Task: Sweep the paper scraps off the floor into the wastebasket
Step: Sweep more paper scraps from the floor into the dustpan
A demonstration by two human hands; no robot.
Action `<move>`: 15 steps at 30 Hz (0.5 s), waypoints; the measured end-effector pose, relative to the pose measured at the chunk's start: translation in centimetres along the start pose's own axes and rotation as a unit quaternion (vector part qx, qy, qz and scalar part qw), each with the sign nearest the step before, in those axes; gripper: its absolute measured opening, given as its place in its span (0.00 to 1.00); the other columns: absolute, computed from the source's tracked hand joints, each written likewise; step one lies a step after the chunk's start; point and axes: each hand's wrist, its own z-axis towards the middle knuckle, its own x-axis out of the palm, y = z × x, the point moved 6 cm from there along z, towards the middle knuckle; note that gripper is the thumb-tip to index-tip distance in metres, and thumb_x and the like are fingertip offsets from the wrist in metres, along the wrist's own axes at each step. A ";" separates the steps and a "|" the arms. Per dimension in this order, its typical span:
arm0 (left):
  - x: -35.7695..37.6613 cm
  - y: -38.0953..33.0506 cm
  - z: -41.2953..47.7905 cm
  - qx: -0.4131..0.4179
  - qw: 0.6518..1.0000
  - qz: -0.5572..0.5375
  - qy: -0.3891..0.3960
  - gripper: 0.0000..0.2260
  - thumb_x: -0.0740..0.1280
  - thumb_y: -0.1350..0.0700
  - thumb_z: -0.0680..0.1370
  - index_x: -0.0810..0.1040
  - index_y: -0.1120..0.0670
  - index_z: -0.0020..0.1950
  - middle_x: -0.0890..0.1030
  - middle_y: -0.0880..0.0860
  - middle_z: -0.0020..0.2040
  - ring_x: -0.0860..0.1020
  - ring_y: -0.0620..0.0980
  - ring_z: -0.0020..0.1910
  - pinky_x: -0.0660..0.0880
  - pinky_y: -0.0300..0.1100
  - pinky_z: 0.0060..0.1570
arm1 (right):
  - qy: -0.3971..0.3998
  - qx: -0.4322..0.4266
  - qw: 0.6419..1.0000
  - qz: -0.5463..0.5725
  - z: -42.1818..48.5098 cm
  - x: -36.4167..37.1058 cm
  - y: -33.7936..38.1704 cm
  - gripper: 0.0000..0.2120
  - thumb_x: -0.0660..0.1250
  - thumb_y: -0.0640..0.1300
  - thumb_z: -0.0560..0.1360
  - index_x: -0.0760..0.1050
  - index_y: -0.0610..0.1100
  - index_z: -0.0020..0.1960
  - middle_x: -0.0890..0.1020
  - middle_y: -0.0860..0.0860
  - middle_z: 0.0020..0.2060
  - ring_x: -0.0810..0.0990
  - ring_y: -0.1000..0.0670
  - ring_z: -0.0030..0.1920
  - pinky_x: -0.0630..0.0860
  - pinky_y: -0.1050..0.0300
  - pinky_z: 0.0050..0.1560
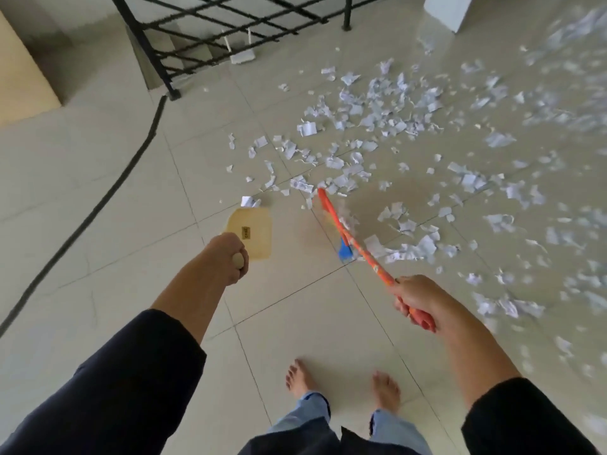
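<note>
Many white paper scraps [387, 119] lie scattered over the tiled floor, from the centre out to the right edge. My left hand [228, 257] grips the handle of a cream dustpan [253, 233], whose pan hangs just above the floor near one scrap [249, 201]. My right hand [418, 303] grips the orange handle of a broom [358, 247]. Its orange and blue head reaches in among the nearest scraps and is blurred. No wastebasket is in view.
A black metal railing [203, 31] guards a stairwell at the top left. A black cable [108, 188] runs across the floor on the left. A white block [448, 11] stands at the top right. My bare feet [345, 385] stand at the bottom centre.
</note>
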 end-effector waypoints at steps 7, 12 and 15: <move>5.9 -2.1 -0.1 0.007 0.997 0.045 0.057 0.08 0.59 0.67 0.80 0.71 0.56 0.45 0.70 0.53 0.35 0.67 0.43 0.14 0.68 0.30 0.17 | -0.146 0.073 0.982 0.094 -1.6 -0.7 -5.4 0.11 0.54 0.35 0.76 0.74 0.32 0.46 0.72 0.44 0.19 0.69 0.47 0.16 0.66 0.63 0.20; 9.1 -1.8 -0.9 0.006 0.990 0.101 0.103 0.09 0.60 0.66 0.80 0.73 0.54 0.55 0.70 0.52 0.36 0.67 0.43 0.14 0.68 0.31 0.16 | -0.164 0.117 0.954 0.222 -0.4 -0.1 -7.3 0.08 0.55 0.31 0.76 0.70 0.36 0.42 0.68 0.46 0.17 0.63 0.51 0.13 0.61 0.66 0.19; 10.6 -1.6 -1.3 -0.001 0.987 0.114 0.118 0.08 0.61 0.66 0.80 0.74 0.53 0.50 0.70 0.52 0.35 0.67 0.43 0.14 0.67 0.31 0.16 | -0.108 0.121 0.931 0.328 1.1 0.3 -7.3 0.07 0.58 0.34 0.79 0.72 0.41 0.45 0.69 0.49 0.23 0.64 0.56 0.17 0.60 0.67 0.18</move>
